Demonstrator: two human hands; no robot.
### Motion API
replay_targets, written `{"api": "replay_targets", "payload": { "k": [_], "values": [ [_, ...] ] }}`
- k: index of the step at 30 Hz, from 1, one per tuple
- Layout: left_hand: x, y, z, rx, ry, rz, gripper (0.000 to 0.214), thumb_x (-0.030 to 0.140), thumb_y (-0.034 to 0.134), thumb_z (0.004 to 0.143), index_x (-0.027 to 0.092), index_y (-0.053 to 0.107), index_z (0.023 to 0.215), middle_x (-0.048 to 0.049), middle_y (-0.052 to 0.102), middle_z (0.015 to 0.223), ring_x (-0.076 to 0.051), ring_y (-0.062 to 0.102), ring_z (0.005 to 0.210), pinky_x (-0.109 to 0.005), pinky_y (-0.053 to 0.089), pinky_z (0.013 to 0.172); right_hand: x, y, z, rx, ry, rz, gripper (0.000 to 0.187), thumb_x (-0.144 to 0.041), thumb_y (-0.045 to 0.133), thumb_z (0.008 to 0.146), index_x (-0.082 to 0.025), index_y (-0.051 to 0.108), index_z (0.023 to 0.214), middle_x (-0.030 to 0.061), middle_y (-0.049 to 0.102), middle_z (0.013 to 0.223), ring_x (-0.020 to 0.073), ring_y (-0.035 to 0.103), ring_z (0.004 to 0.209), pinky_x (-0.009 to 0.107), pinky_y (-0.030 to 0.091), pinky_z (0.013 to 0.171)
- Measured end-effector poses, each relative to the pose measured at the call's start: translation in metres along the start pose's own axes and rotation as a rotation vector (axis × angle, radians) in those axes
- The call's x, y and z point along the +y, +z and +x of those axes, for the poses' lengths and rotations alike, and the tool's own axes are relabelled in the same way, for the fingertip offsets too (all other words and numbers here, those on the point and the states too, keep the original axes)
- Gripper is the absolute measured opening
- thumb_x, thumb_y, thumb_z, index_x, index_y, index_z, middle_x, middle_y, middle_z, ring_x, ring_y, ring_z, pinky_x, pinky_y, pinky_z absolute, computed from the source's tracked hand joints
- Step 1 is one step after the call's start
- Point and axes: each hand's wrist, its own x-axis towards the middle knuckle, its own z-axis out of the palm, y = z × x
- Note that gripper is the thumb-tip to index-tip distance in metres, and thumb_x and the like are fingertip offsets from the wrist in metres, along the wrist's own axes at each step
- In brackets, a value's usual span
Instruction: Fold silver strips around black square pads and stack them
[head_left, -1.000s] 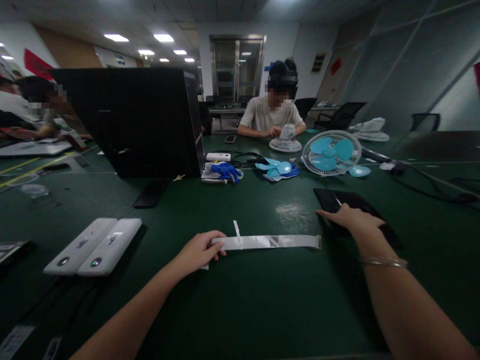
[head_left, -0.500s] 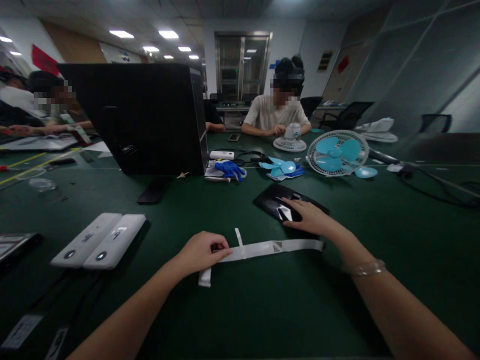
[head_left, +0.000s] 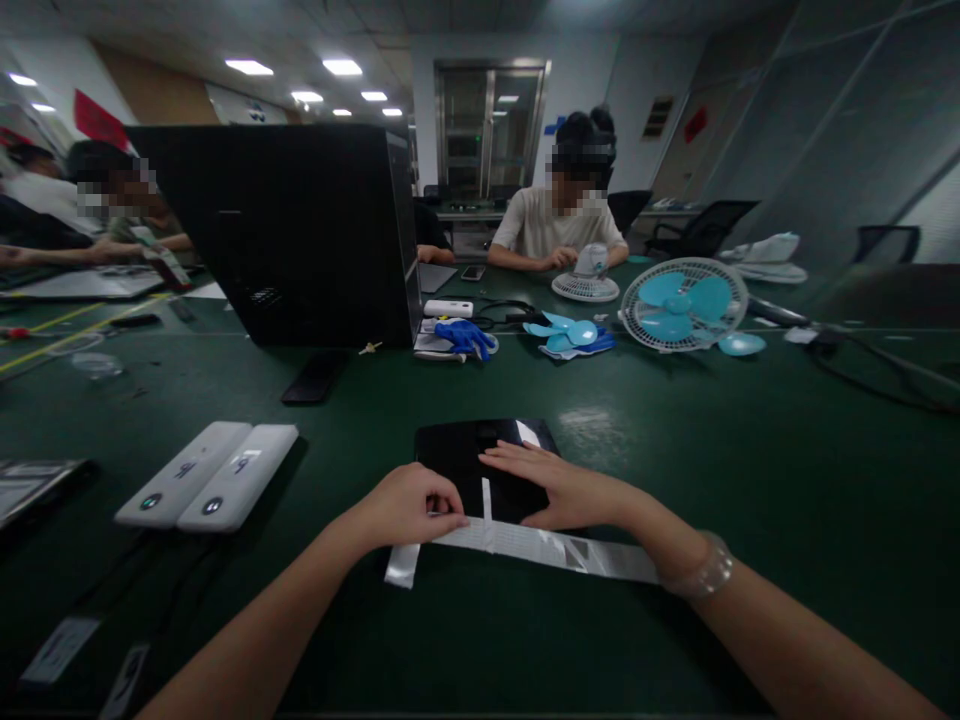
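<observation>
A long white strip [head_left: 540, 545] lies flat on the green table [head_left: 675, 440] in front of me. My left hand [head_left: 409, 505] is closed in a pinch on the strip near its left end. My right hand [head_left: 555, 485] lies flat with fingers stretched out on a flat black slab [head_left: 457, 450], which sits just behind the strip. A short white tab [head_left: 485, 497] stands up from the strip between my hands.
Two white oblong devices [head_left: 210, 475] lie at left. A large black box [head_left: 292, 235] stands behind, with a dark phone [head_left: 315, 377] before it. Blue gloves [head_left: 465, 338], loose fan blades [head_left: 570, 335] and a caged fan [head_left: 682, 305] lie beyond. A person [head_left: 559, 220] sits opposite.
My right hand slid the black slab from the right to the middle, just behind the strip. My left hand kept its pinch on the strip, whose right end swung toward me.
</observation>
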Motion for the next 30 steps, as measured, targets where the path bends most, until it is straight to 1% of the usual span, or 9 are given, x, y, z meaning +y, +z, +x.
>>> {"api": "replay_targets", "payload": {
  "k": [2,4,6,9,12,15,18,24,30],
  "values": [
    [-0.002,0.001,0.001,-0.010,-0.043,-0.033,0.022,0.039,0.061,0.082,0.022,0.073,0.088,0.0002,0.068,0.076,-0.012,0.058,0.066,-0.022,0.039,0.059,-0.004,-0.003,-0.002,0.026,0.029,0.029,0.084,-0.048,0.064,0.082,-0.029,0.020,0.151,0.0020,0.022,0.154,0.0240,0.017,0.142,0.044,0.017,0.116],
    [-0.004,0.002,0.002,0.002,-0.098,-0.081,0.023,0.040,0.059,0.084,0.023,0.072,0.091,0.0002,0.068,0.077,-0.013,0.059,0.066,-0.022,0.039,0.058,-0.009,-0.007,-0.004,0.075,0.068,0.068,0.075,-0.050,0.058,0.086,-0.029,0.026,0.150,0.0040,0.029,0.152,0.0241,0.028,0.137,0.043,0.027,0.111],
    [-0.007,0.004,0.004,0.037,-0.137,-0.132,0.024,0.041,0.057,0.085,0.023,0.072,0.093,0.0001,0.069,0.079,-0.014,0.059,0.067,-0.023,0.040,0.059,-0.015,-0.010,-0.006,0.132,0.080,0.101,0.064,-0.051,0.054,0.088,-0.027,0.036,0.145,0.0059,0.040,0.145,0.0226,0.042,0.127,0.041,0.036,0.105],
    [-0.009,0.007,0.007,0.126,-0.162,-0.164,0.026,0.043,0.056,0.085,0.024,0.072,0.092,-0.0002,0.070,0.083,-0.016,0.061,0.074,-0.025,0.040,0.062,-0.021,-0.009,-0.005,0.170,0.041,0.088,0.054,-0.048,0.059,0.085,-0.025,0.050,0.133,0.0053,0.054,0.130,0.0197,0.053,0.113,0.036,0.044,0.095],
    [-0.007,0.011,0.009,0.182,-0.180,-0.148,0.026,0.044,0.056,0.085,0.025,0.073,0.091,-0.0004,0.071,0.087,-0.017,0.061,0.077,-0.026,0.040,0.063,-0.019,-0.003,-0.002,0.153,-0.012,-0.032,0.046,-0.041,0.065,0.083,-0.025,0.056,0.125,0.0032,0.057,0.123,0.0183,0.054,0.108,0.032,0.045,0.090],
    [-0.004,0.014,0.010,0.214,-0.220,-0.107,0.029,0.047,0.057,0.084,0.026,0.072,0.098,-0.0001,0.070,0.083,-0.016,0.061,0.072,-0.026,0.039,0.059,-0.013,0.002,0.001,0.139,-0.054,-0.178,0.040,-0.030,0.063,0.085,-0.029,0.059,0.124,0.0014,0.056,0.123,0.0162,0.055,0.104,0.029,0.044,0.085],
    [-0.001,0.016,0.009,0.254,-0.235,-0.024,0.028,0.046,0.057,0.084,0.028,0.070,0.103,0.0010,0.069,0.081,-0.016,0.060,0.070,-0.026,0.039,0.059,-0.009,0.003,0.001,0.145,-0.065,-0.278,0.040,-0.023,0.059,0.087,-0.032,0.059,0.126,0.0001,0.057,0.119,0.0148,0.056,0.100,0.028,0.044,0.081],
    [0.002,0.016,0.008,0.315,-0.143,0.097,0.021,0.034,0.057,0.084,0.027,0.069,0.100,0.0004,0.068,0.096,-0.018,0.061,0.083,-0.030,0.044,0.072,-0.009,0.001,0.000,0.143,-0.069,-0.362,0.036,-0.022,0.055,0.089,-0.032,0.061,0.123,0.0013,0.059,0.114,0.0151,0.057,0.095,0.028,0.043,0.077],
    [0.004,0.015,0.007,0.283,-0.137,0.128,0.021,0.034,0.055,0.086,0.027,0.070,0.099,0.0001,0.064,0.101,-0.016,0.060,0.083,-0.029,0.044,0.069,-0.010,0.001,0.000,0.140,-0.072,-0.341,0.032,-0.025,0.055,0.090,-0.032,0.064,0.120,0.0008,0.059,0.111,0.0140,0.056,0.093,0.027,0.043,0.075]
  ]
}}
